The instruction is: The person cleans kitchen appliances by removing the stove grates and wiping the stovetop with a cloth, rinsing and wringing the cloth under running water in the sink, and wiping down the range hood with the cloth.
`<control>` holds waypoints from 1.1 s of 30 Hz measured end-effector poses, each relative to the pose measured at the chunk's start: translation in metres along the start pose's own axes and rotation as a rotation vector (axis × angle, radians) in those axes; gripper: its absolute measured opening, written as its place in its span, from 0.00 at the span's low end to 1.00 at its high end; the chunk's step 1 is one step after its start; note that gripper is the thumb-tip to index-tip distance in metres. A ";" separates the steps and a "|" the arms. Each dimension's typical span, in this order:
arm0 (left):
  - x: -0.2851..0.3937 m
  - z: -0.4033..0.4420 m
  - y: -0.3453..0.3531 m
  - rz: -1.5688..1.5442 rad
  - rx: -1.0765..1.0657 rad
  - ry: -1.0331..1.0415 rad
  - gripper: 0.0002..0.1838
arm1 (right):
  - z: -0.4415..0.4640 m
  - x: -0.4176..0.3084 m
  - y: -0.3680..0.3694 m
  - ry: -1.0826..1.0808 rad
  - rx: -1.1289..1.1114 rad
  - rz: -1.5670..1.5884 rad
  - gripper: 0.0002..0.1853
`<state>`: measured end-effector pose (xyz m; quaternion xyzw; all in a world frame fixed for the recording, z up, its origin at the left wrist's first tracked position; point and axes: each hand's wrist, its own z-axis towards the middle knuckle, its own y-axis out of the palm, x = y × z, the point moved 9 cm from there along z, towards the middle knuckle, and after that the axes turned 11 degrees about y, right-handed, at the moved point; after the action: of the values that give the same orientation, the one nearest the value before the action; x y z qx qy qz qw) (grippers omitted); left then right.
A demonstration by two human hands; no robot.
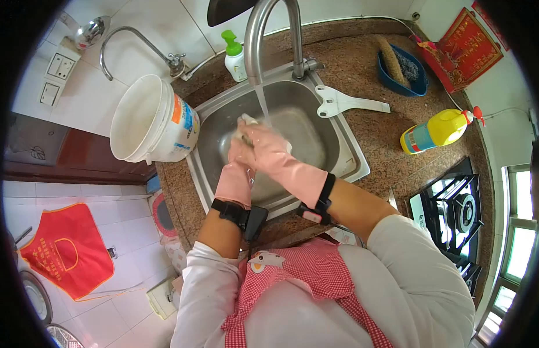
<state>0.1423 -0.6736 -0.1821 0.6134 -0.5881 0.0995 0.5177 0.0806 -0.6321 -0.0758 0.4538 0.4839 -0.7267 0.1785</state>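
Observation:
Both of my hands wear pink rubber gloves and meet over the stainless steel sink (333, 194), close under the running faucet (255, 52). My right hand (265, 144) lies across my left hand (240, 154), fingers closed together. Between them is a wet whitish thing (247, 119), mostly covered by the gloves; its kind cannot be made out. The water stream (262, 103) falls right beside the fingers, and shallow water covers the sink bottom.
A white bucket (165, 130) stands left of the sink, with a green-topped pump bottle (235, 61) behind. To the right are a white plastic piece (353, 104), a blue basket (420, 87) with a brush, a yellow bottle (434, 133) and a gas stove (455, 206).

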 end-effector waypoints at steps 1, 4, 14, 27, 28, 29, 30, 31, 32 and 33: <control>-0.001 -0.001 0.000 0.073 0.021 0.025 0.35 | 0.013 0.012 -0.002 0.146 -0.005 -0.043 0.23; 0.022 -0.011 -0.010 0.841 0.082 0.227 0.26 | 0.044 0.046 -0.016 0.393 0.104 0.105 0.17; 0.026 -0.002 -0.026 1.069 0.004 0.437 0.20 | 0.024 -0.001 0.010 -0.002 -0.293 -0.645 0.16; 0.035 -0.057 0.048 -0.163 -0.082 -0.145 0.40 | 0.015 -0.005 -0.029 -0.096 -0.357 0.098 0.44; 0.036 -0.052 0.053 -0.233 -0.151 -0.113 0.39 | 0.005 -0.028 -0.033 -0.406 -0.308 -0.146 0.47; 0.036 -0.043 0.056 -0.304 -0.220 -0.078 0.38 | 0.001 -0.035 -0.041 -0.408 -0.402 -0.148 0.48; 0.037 -0.037 0.059 -0.378 -0.285 -0.042 0.36 | 0.000 -0.037 -0.044 -0.411 -0.414 -0.185 0.47; 0.033 -0.037 0.063 -0.361 -0.256 -0.109 0.32 | 0.000 -0.038 -0.047 -0.413 -0.422 -0.223 0.46; 0.030 -0.034 0.065 -0.352 -0.246 -0.131 0.31 | -0.001 -0.038 -0.047 -0.416 -0.430 -0.262 0.45; 0.029 -0.032 0.066 -0.348 -0.251 -0.126 0.31 | 0.003 -0.038 -0.050 -0.432 -0.413 -0.135 0.43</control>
<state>0.1115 -0.6525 -0.1127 0.6413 -0.5123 -0.1041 0.5616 0.0643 -0.6178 -0.0172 0.2098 0.6013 -0.7030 0.3167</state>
